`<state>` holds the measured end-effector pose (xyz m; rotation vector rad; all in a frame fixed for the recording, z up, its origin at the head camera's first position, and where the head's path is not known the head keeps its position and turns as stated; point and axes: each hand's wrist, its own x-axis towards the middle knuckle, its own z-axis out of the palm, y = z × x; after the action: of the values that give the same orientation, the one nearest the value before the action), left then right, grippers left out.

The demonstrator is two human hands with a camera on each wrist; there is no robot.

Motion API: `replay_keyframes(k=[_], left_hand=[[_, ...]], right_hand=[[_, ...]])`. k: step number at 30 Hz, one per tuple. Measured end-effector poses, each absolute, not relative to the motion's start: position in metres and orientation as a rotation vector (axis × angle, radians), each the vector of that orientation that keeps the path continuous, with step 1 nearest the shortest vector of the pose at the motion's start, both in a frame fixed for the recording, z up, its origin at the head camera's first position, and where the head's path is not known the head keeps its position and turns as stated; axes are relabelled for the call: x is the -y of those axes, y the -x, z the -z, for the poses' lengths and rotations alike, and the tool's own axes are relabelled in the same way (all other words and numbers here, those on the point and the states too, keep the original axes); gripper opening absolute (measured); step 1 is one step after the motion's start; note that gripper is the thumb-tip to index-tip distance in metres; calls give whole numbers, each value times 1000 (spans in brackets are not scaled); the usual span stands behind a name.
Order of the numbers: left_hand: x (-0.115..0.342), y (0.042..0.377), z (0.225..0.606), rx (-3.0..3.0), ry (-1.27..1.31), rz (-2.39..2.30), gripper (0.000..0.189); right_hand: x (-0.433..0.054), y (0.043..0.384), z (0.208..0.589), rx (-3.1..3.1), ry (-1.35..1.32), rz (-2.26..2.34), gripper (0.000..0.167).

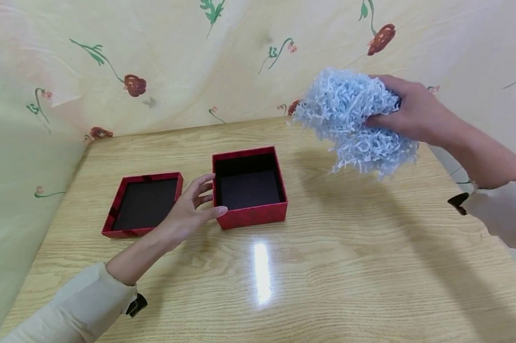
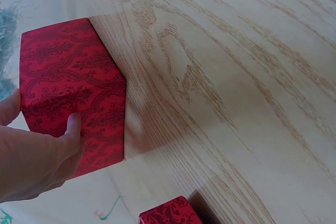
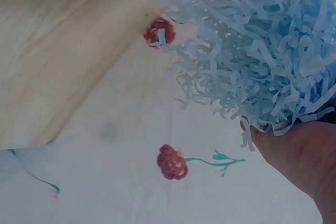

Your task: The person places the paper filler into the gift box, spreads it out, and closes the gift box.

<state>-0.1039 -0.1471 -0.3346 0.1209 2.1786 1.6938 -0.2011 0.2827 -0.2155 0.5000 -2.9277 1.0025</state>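
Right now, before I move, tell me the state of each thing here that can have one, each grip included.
Box: upright, open, empty.
Lid: off, lying hollow side up.
Shredded paper: loosely bunched, held up above the table.
Left grip: touching the box's left side.
Right grip: holding the paper.

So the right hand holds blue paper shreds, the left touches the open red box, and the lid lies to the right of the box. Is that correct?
Not quite: the head view shows the lid left of the box. The rest holds.
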Motion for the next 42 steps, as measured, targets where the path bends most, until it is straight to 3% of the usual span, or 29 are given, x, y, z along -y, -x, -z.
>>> replay_keyframes(k=[42], left_hand=[[150,103,337,-2175,-136,-1699,78]], right_hand=[[-200,191,197,2965,-780,-1190,70]])
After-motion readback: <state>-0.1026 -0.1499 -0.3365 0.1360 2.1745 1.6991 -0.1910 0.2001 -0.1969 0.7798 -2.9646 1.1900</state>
